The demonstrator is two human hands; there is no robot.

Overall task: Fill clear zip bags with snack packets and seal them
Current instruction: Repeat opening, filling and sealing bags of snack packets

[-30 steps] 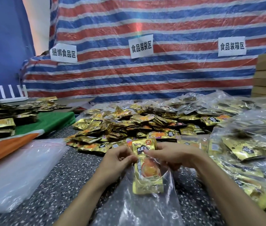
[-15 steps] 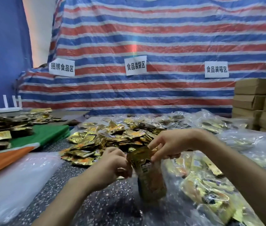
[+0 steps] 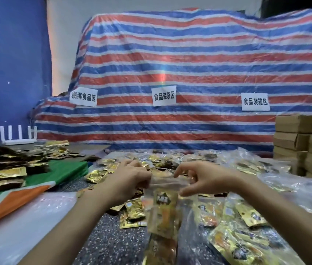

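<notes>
Zip bag (image 3: 162, 205), holding snack packets (image 3: 163, 211), is pinched at its mouth by left hand (image 3: 130, 180) and right hand (image 3: 203, 178), apparently for sealing.

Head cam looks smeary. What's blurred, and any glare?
Head view: motion blur smears the zip bag, the left hand and the right hand; a faint rainbow flare streaks the striped tarp; the paper labels read clearly; wide-angle bends the edges.
</notes>
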